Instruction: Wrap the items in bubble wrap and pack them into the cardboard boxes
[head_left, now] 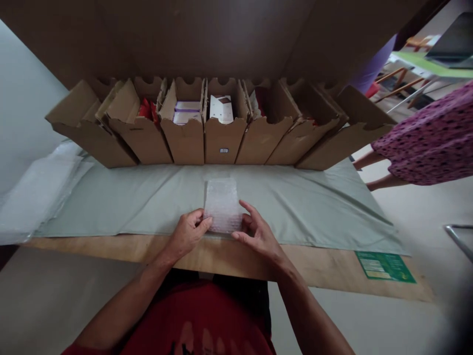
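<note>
A small piece of clear bubble wrap (222, 203) lies flat on the pale green sheet (314, 207) that covers the wooden table (332, 268). My left hand (186, 233) pinches its near left corner between thumb and fingers. My right hand (255, 230) grips the near right corner, fingers curled over the edge. Both hands rest close to the table's front edge.
A row of open cardboard bins (221, 133) lines the back of the table; some hold red, purple-white and white packs. A green label (384, 266) sticks to the table at the right. Another person in a purple patterned garment (432, 143) stands at the right.
</note>
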A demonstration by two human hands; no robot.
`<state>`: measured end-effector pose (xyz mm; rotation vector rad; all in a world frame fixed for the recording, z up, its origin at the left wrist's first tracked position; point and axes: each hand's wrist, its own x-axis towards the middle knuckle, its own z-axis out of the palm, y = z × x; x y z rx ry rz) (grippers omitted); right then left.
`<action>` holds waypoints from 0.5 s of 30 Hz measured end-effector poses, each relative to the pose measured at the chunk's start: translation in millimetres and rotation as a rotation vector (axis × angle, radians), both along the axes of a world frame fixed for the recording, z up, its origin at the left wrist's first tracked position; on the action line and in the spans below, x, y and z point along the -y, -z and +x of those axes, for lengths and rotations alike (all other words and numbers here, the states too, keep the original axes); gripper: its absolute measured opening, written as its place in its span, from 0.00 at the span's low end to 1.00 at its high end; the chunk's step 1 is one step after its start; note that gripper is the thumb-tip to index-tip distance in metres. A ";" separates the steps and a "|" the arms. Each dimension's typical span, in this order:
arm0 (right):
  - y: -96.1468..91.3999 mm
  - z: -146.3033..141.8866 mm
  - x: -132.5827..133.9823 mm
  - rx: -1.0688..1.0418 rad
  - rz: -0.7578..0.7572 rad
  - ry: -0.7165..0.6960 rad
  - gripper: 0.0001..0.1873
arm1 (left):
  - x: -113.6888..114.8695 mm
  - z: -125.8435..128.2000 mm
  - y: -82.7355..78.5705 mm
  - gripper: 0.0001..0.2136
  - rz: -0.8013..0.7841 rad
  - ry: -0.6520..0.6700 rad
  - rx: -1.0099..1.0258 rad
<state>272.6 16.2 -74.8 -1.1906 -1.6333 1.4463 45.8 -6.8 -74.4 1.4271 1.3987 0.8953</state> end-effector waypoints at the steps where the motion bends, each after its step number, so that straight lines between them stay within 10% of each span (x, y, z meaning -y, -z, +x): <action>1: 2.1 -1.4 -0.1 -0.012 -0.001 0.022 0.43 | -1.2 0.9 0.5 0.13 -0.005 -0.009 -0.001; 15: 11.4 -23.8 5.3 0.334 0.230 0.269 0.31 | -5.9 20.3 -1.4 0.21 0.104 -0.093 -0.770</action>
